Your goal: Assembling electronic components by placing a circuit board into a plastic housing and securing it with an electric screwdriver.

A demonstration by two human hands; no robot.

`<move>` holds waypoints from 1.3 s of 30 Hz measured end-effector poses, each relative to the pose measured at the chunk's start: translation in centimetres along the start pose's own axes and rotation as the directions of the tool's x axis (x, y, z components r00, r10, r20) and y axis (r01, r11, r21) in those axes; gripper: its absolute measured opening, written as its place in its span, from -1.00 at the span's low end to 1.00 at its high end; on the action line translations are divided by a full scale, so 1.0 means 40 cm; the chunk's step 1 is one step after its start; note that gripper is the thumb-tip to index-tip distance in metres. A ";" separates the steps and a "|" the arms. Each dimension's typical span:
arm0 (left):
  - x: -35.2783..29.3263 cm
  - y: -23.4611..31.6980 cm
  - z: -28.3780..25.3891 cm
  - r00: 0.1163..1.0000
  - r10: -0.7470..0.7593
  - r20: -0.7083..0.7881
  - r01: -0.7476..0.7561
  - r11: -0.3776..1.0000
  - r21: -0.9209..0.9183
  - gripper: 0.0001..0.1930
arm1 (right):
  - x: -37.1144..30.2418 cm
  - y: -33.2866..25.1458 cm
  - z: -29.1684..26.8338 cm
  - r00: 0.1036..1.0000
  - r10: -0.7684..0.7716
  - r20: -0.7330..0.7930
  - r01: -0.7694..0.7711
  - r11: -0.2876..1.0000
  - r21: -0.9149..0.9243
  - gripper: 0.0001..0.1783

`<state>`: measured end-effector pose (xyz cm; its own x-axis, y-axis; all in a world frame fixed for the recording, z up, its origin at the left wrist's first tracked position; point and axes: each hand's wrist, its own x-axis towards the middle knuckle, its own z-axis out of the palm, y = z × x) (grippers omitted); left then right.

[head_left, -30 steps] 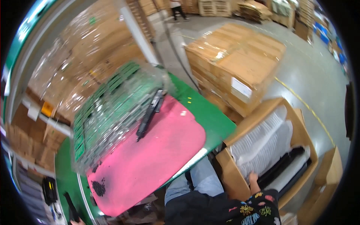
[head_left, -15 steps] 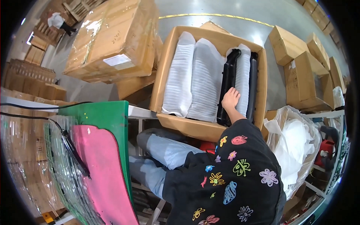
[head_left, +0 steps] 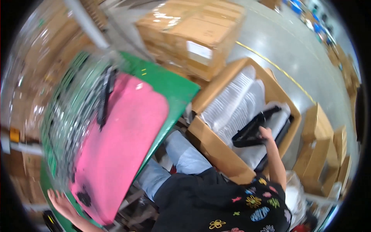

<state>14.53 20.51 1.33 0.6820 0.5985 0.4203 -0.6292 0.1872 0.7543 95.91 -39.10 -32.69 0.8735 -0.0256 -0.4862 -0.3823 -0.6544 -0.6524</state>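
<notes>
In the open carton [head_left: 218, 149] on my right, my right hand [head_left: 265, 133] is closed on a long black plastic part [head_left: 247, 131], which lies tilted over the wrapped pieces. White foam-wrapped pieces [head_left: 230, 104] fill the carton's left side. Another wrapped piece [head_left: 280, 120] lies under and beside the black part, with more black plastic along the right wall. Far to the left, my left hand [head_left: 60, 203] is empty, fingers spread, by the edge of the green worktable [head_left: 176, 91]. The picture is somewhat blurred.
A pink mat [head_left: 127, 143] covers much of the green table. Clear plastic bags [head_left: 73, 120] and a black handheld tool [head_left: 103, 100] lie along its left side. A large taped carton [head_left: 185, 27] stands beyond. Open cartons [head_left: 317, 154] stand at the right.
The view has swung left, bringing the green table and my left hand into sight. The black part, upright along the carton before, is now lifted and tilted in my right hand.
</notes>
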 end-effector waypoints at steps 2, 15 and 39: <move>0.098 -0.123 0.165 0.529 0.487 -0.695 0.135 0.760 0.635 -0.50 | -0.110 -0.054 -0.065 0.876 -0.483 -0.007 0.475 0.859 0.191 -0.54; 0.347 -0.381 0.522 0.979 -0.151 -0.139 0.176 0.266 0.948 -0.62 | -0.955 -0.632 0.350 0.650 -0.742 0.161 0.354 0.483 0.801 -0.64; 0.281 -0.437 0.286 0.984 -0.014 -0.180 0.174 -0.200 0.964 -0.77 | -1.089 -1.641 1.199 -0.254 -0.723 0.642 0.705 -0.593 -0.389 -0.51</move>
<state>37.47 15.05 -1.38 0.6122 0.7265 0.3120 0.6040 -0.6844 0.4084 68.49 41.22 3.43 -0.1391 0.9649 0.2225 0.9598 0.0761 0.2702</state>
